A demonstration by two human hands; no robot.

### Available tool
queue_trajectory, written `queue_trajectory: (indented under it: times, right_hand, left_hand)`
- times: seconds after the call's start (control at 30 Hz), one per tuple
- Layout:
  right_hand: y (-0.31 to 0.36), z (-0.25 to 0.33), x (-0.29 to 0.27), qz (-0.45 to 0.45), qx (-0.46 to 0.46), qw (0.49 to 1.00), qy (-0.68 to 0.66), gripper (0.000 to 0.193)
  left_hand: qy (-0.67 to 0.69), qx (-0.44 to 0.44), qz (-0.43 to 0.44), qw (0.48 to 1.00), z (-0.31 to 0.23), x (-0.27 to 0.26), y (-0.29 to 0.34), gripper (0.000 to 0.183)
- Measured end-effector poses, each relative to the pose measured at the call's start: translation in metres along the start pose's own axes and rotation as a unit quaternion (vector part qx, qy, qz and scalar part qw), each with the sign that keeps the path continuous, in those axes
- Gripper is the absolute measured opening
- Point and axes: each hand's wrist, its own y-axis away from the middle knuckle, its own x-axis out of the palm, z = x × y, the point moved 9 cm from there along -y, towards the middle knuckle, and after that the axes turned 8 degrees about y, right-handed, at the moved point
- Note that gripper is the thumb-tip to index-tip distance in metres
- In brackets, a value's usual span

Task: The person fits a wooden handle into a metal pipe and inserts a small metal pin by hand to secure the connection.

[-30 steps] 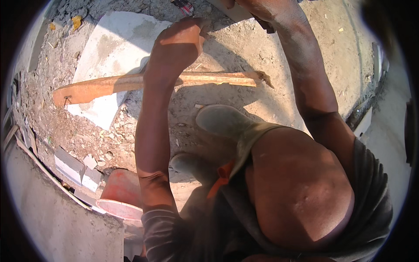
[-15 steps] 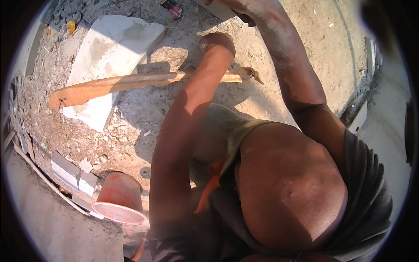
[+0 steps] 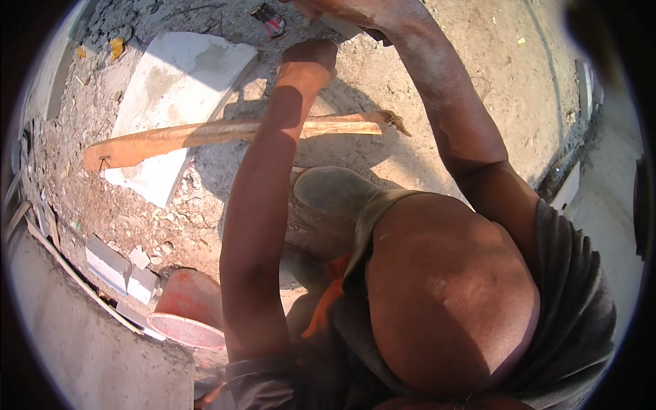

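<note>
My left hand is bent down at the wrist, close to the ground beyond a long wooden board. Its fingers are hidden behind the back of the hand. At the top edge, partly cut off by the picture, my right hand has its fingers curled. Just under it shows a pale grey, flat-sided piece, too little of it in view to name. My left forearm passes over the board, which lies partly across a whitish slab. A dark and red small packet or can lies left of my hands.
A worn reddish bucket is at the lower left, beside broken grey-and-white block pieces. A thin pole runs along the left edge. Rubble and dirt cover the ground. My bent knee and a greenish boot are near me.
My left hand has moved left and farther away, toward the small packet or can. My right hand has shifted slightly left. More of the board's right end and the boot now shows.
</note>
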Motion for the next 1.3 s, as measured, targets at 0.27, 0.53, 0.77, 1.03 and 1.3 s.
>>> queue_trajectory:
  times: [0.27,0.53,0.77,1.03,1.3]
  right_hand:
    - [0.005,0.003,-0.002,0.036,0.04,0.997,-0.057,0.044]
    - [0.002,0.003,0.003,0.024,0.057,0.997,-0.051,0.04]
    - [0.006,-0.008,0.011,0.0,0.113,0.991,-0.076,0.035]
    - [0.006,-0.008,0.013,-0.016,0.05,0.997,-0.048,0.041]
    - [0.01,-0.019,0.013,-0.009,0.078,0.996,-0.052,0.04]
  left_hand:
    - [-0.072,0.122,-0.046,0.989,-0.055,0.028,0.005,0.011]
    - [-0.041,0.084,-0.029,0.995,-0.05,0.023,0.002,0.012]
    - [0.103,-0.129,-0.081,0.983,0.029,-0.088,0.096,0.032]
    - [0.178,-0.302,-0.179,0.919,0.19,-0.179,0.205,0.028]
    - [0.114,-0.335,-0.26,0.898,0.212,-0.179,0.211,0.028]
